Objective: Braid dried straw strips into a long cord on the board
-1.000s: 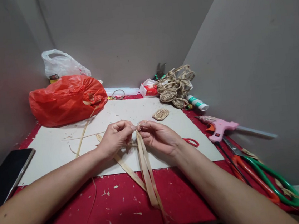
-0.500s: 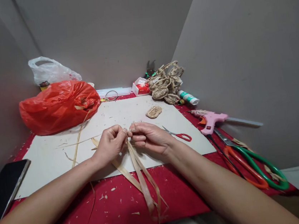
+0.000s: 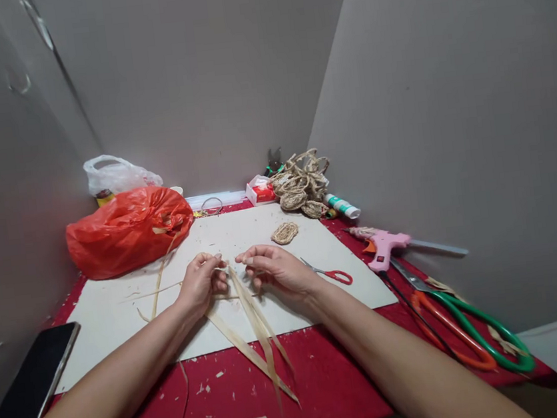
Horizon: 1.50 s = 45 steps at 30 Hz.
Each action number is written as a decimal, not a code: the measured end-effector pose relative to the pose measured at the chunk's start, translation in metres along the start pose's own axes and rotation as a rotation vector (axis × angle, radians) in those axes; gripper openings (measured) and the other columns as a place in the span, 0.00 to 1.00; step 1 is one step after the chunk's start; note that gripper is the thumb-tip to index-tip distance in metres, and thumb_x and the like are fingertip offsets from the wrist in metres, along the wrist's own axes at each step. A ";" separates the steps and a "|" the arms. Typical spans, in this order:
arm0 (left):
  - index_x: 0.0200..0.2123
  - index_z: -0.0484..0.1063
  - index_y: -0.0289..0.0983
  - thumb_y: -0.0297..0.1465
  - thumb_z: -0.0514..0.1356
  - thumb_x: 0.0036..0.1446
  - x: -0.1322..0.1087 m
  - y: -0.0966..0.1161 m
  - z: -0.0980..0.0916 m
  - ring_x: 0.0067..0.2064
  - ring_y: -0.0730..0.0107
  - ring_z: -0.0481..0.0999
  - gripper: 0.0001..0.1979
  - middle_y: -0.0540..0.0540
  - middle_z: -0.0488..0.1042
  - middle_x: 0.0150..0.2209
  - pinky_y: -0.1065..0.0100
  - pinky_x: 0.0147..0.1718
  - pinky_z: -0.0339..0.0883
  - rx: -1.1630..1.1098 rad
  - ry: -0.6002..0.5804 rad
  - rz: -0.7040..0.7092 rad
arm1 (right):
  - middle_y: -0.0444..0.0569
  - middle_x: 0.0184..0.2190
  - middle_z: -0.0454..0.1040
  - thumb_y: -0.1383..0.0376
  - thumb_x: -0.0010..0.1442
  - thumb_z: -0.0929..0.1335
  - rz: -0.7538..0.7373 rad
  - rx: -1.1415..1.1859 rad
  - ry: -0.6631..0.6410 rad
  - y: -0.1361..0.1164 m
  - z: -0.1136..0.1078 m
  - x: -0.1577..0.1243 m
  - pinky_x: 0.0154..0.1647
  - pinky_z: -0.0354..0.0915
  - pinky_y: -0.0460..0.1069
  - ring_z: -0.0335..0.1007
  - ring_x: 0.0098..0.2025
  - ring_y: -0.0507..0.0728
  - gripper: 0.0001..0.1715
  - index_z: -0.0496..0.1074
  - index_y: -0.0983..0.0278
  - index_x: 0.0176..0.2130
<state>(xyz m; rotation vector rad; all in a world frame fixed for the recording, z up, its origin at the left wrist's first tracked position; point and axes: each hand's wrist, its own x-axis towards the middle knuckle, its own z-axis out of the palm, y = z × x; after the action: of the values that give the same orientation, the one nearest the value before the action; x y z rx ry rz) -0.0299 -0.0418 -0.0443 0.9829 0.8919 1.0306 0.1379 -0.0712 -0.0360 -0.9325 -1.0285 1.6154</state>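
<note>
Your left hand (image 3: 201, 286) has thumb and forefinger closed on the top of flat straw-coloured fibre strips (image 3: 254, 314), which hang across the near edge of the white rectangular board (image 3: 221, 235). Your right hand (image 3: 280, 272) is loosely curled just beside them; whether it holds a strand, I cannot tell. Small red-handled metal scissors (image 3: 332, 273) lie near the board's right edge, a brown oval braided-cord coil (image 3: 285, 233) nearer its far edge

Small craft workshop station, boxed by grey partitions (image 3: 183, 79). Evidence: red-covered table (image 3: 329, 391), scrap-strewn; fibre strips (image 3: 256, 322); white work sheet (image 3: 231, 231); pink glue gun (image 3: 388, 243); red-handled scissors (image 3: 329, 273); large shears (image 3: 447, 302), handles green and orange; braided cord bundle (image 3: 295, 200), rear.
</note>
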 end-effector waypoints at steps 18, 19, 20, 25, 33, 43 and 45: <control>0.39 0.66 0.32 0.39 0.61 0.47 0.002 -0.010 -0.002 0.22 0.75 0.67 0.19 0.49 0.68 0.25 0.73 0.17 0.62 0.521 -0.085 -0.006 | 0.45 0.21 0.70 0.59 0.52 0.69 -0.135 0.007 0.038 -0.002 -0.020 0.016 0.19 0.60 0.41 0.62 0.19 0.46 0.14 0.68 0.68 0.25; 0.38 0.66 0.32 0.41 0.60 0.47 0.003 -0.010 -0.001 0.21 0.75 0.67 0.20 0.48 0.69 0.26 0.73 0.17 0.61 0.572 -0.104 -0.007 | 0.45 0.21 0.70 0.58 0.52 0.69 -0.140 0.008 0.011 -0.002 -0.018 0.016 0.19 0.61 0.42 0.63 0.19 0.46 0.15 0.68 0.68 0.25; 0.38 0.66 0.33 0.43 0.60 0.47 0.004 -0.009 0.001 0.21 0.75 0.66 0.21 0.49 0.69 0.25 0.72 0.17 0.60 0.643 -0.123 -0.004 | 0.45 0.21 0.70 0.58 0.52 0.69 -0.147 0.008 -0.014 -0.002 -0.017 0.015 0.21 0.62 0.42 0.63 0.20 0.47 0.15 0.68 0.68 0.25; 0.26 0.69 0.35 0.42 0.62 0.42 0.018 -0.005 0.013 0.21 0.75 0.64 0.15 0.51 0.67 0.20 0.72 0.20 0.54 1.104 -0.181 0.170 | 0.43 0.20 0.69 0.53 0.51 0.70 -0.173 -0.021 -0.062 -0.001 -0.014 0.013 0.21 0.60 0.43 0.62 0.19 0.46 0.20 0.66 0.67 0.23; 0.24 0.64 0.36 0.34 0.59 0.46 0.033 0.005 0.024 0.19 0.78 0.62 0.08 0.53 0.66 0.19 0.74 0.20 0.54 1.057 -0.236 0.101 | 0.42 0.18 0.68 0.52 0.47 0.72 -0.221 0.027 -0.029 -0.013 -0.019 0.011 0.21 0.60 0.43 0.61 0.18 0.46 0.22 0.65 0.67 0.22; 0.17 0.66 0.35 0.29 0.63 0.36 0.042 -0.007 0.029 0.21 0.77 0.61 0.07 0.53 0.65 0.16 0.72 0.22 0.53 1.118 -0.253 0.156 | 0.41 0.20 0.68 0.56 0.47 0.72 -0.264 0.090 0.024 -0.020 -0.022 0.008 0.21 0.60 0.44 0.60 0.19 0.46 0.19 0.62 0.66 0.23; 0.17 0.65 0.35 0.28 0.61 0.38 0.043 -0.003 0.028 0.20 0.78 0.60 0.06 0.53 0.64 0.16 0.73 0.22 0.53 1.068 -0.240 0.147 | 0.39 0.19 0.66 0.59 0.45 0.72 -0.319 0.111 0.089 -0.022 -0.023 0.008 0.20 0.59 0.43 0.60 0.18 0.46 0.18 0.60 0.64 0.24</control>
<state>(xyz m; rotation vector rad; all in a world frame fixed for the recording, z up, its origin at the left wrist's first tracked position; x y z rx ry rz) 0.0081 -0.0071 -0.0444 2.0335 1.1902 0.4784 0.1643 -0.0553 -0.0242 -0.7185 -0.9622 1.3383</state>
